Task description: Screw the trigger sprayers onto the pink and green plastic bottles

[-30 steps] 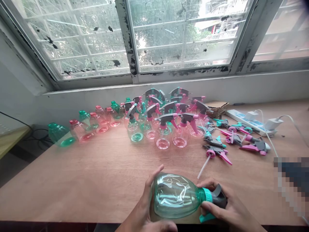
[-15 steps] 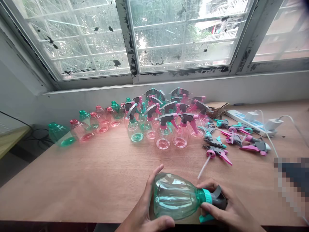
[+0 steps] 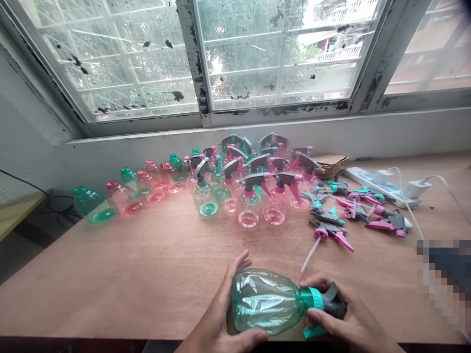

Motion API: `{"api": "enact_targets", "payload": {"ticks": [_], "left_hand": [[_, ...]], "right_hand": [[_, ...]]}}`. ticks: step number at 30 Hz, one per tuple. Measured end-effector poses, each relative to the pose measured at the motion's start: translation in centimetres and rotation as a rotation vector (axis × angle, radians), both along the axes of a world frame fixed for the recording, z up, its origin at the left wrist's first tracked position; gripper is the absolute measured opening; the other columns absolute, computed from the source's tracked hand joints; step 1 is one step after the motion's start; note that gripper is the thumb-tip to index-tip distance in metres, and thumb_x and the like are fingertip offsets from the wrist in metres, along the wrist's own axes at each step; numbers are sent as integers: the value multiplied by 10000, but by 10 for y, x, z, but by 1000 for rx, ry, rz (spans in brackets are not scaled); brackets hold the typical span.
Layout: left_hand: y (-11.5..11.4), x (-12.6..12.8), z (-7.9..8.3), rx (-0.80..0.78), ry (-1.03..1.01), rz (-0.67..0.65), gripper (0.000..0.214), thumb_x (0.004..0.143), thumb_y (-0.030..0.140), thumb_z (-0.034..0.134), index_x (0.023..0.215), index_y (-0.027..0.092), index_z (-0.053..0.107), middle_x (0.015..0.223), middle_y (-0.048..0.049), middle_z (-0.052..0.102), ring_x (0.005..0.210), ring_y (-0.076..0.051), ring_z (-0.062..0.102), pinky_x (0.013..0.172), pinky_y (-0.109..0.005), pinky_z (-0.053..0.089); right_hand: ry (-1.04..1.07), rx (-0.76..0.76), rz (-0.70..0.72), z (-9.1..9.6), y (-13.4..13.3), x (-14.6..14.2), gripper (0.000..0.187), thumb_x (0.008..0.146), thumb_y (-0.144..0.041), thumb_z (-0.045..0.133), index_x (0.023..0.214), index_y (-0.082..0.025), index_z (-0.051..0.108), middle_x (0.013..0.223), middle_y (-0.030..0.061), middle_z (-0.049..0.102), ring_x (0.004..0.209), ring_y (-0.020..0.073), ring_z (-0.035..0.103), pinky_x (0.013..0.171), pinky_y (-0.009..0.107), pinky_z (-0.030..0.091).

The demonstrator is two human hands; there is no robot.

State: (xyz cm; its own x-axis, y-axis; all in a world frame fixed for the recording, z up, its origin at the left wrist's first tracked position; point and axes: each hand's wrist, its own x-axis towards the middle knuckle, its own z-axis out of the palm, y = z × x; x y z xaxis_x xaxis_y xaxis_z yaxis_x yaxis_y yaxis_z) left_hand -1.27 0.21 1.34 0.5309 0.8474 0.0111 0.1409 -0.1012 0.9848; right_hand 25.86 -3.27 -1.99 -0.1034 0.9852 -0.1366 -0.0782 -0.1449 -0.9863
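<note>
A clear green spray bottle (image 3: 267, 301) lies on its side in the air near the table's front edge, its base to the left. My left hand (image 3: 224, 309) cups the base end, thumb below and fingers above. Around the turquoise collar and grey trigger head (image 3: 333, 301) closes my right hand (image 3: 349, 311), thumb against the collar. The head sits on the bottle's neck, and its turquoise trigger (image 3: 314, 332) shows under the right hand. Beyond the hands, a loose pink-and-grey spray head (image 3: 327, 231) with a thin tube lies on the table.
Several spray bottles with heads (image 3: 248, 211) stand grouped mid-table. Left of them are several headless bottles (image 3: 125, 196), pink and green. Loose spray heads (image 3: 390, 223) lie at right, near a white power strip (image 3: 382, 186) with cables and a piece of cardboard (image 3: 331, 165).
The green bottle has turned slightly and its base end has shifted a little left and down. Both hands keep nearly the same place.
</note>
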Motion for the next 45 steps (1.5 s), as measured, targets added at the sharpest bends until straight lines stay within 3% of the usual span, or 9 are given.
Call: {"api": "enact_targets", "payload": {"ticks": [4, 7, 13, 20, 25, 31, 33, 38, 45], "left_hand": [[2, -1, -2, 157, 73, -2, 856, 814, 357, 763, 1520, 315, 282, 1660, -82, 156, 1532, -343, 99, 1241, -520, 111], [3, -2, -3, 192, 107, -8, 688, 861, 369, 717, 1466, 359, 390, 1680, -27, 83, 1539, -336, 51, 1239, -530, 104], [7, -3, -5, 59, 14, 25, 968, 816, 624, 658, 1570, 312, 138, 1672, -94, 129, 1527, -354, 126, 1235, -541, 133], [6, -3, -4, 129, 28, 86, 718, 792, 447, 781, 1425, 363, 453, 1678, -18, 88, 1540, -333, 28, 1242, -531, 94], [5, -2, -8, -6, -64, 21, 715, 771, 312, 828, 1390, 397, 480, 1649, -33, 215, 1519, -332, 186, 1225, -503, 225], [6, 2, -8, -3, -112, 97, 1067, 653, 236, 911, 1517, 369, 300, 1647, -66, 214, 1519, -364, 157, 1240, -517, 175], [7, 0, -10, 32, -44, 89, 1066, 631, 235, 923, 1508, 367, 331, 1651, -48, 207, 1526, -370, 113, 1247, -524, 120], [5, -3, -17, 3, -126, -48, 848, 883, 242, 708, 1527, 449, 197, 1663, -20, 189, 1498, -325, 260, 1213, -498, 267], [3, 0, -11, 1, -83, 14, 974, 814, 266, 789, 1539, 437, 161, 1666, -23, 182, 1509, -325, 228, 1233, -502, 204]], "right_hand": [[-9, 5, -5, 0, 1, -1, 370, 748, -463, 799, 991, -208, 686, 735, 3, 668, 653, 205, 644, 594, 286, 532], [-2, -11, -15, 1, 1, -1, 395, 741, -485, 799, 996, -206, 683, 721, 7, 674, 649, 209, 639, 584, 288, 536], [58, -30, -13, 0, -1, 0, 412, 730, -495, 818, 1005, -219, 685, 710, -6, 676, 652, 195, 640, 583, 270, 556], [119, -91, -25, 2, -1, -1, 426, 723, -487, 830, 1006, -219, 659, 711, -13, 653, 650, 198, 643, 561, 287, 579], [91, -63, -31, 5, 0, -1, 421, 727, -491, 820, 994, -209, 656, 683, -13, 648, 622, 186, 624, 547, 270, 550], [100, -66, -14, 6, 1, -2, 432, 733, -500, 814, 999, -203, 649, 671, -3, 672, 626, 195, 635, 559, 278, 540], [102, -66, -18, 6, 1, -2, 437, 734, -501, 813, 1003, -202, 645, 661, -2, 676, 617, 194, 638, 548, 270, 530], [114, -44, -13, 5, 2, -3, 429, 736, -496, 814, 994, -200, 641, 653, -3, 679, 608, 193, 633, 553, 274, 521], [55, -8, -2, 6, 2, -3, 427, 740, -516, 800, 983, -195, 659, 671, 6, 680, 627, 199, 629, 566, 277, 522]]}}
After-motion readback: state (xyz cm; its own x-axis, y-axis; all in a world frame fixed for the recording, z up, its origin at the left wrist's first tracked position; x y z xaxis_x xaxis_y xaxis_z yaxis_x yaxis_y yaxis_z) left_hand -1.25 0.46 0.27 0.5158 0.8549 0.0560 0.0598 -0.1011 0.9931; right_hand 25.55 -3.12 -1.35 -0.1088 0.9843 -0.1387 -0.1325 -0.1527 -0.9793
